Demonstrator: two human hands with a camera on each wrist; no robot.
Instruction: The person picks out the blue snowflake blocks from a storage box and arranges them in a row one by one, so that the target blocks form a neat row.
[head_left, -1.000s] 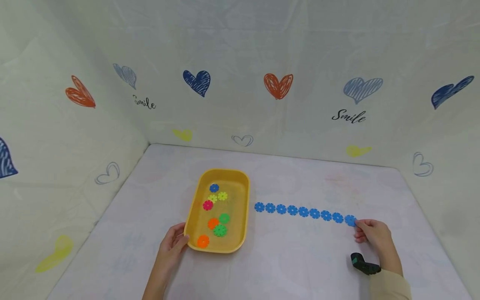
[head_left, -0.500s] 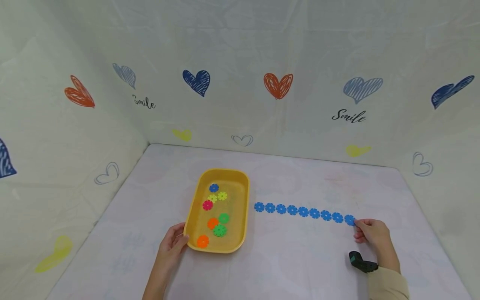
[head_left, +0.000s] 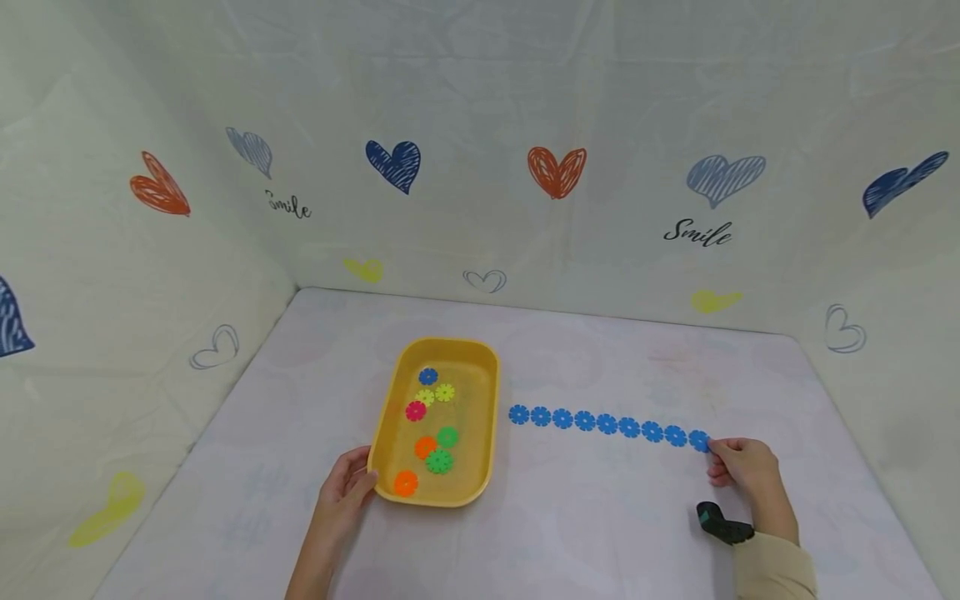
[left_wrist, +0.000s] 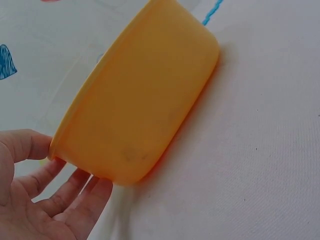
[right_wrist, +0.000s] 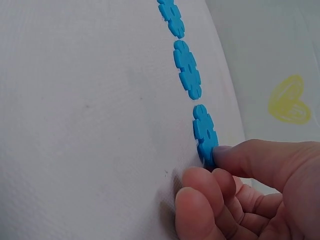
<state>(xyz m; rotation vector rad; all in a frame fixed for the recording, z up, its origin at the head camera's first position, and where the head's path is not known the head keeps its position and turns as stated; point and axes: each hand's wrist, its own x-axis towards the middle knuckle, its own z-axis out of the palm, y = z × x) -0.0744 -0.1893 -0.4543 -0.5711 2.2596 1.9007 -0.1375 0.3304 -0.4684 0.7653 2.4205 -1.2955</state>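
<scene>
My left hand point(head_left: 341, 496) grips the near-left corner of a yellow plastic tray point(head_left: 472, 433), thumb over the rim. In the left wrist view the other fingers point(left_wrist: 87, 202) lie under the rim against the tray's outer wall. Several flower-shaped notched discs lie in the tray: blue, yellow, pink, green and orange. To its right, a row of several blue discs point(head_left: 585, 421) lies flat on the table. At the row's right end my right hand point(head_left: 752, 473) pinches the last blue disc point(right_wrist: 205, 131) by its near edge. In the right wrist view a small gap separates it from its neighbour point(right_wrist: 188, 70).
The white-covered table point(head_left: 600, 517) meets a pale cloth backdrop point(head_left: 480, 233) printed with hearts and "Smile". A black wrist camera mount point(head_left: 723, 525) sits on the right wrist beside a beige sleeve point(head_left: 774, 567).
Right hand and the end blue disc have shifted slightly left, closer to the row. The left hand and the tray have stayed in place.
</scene>
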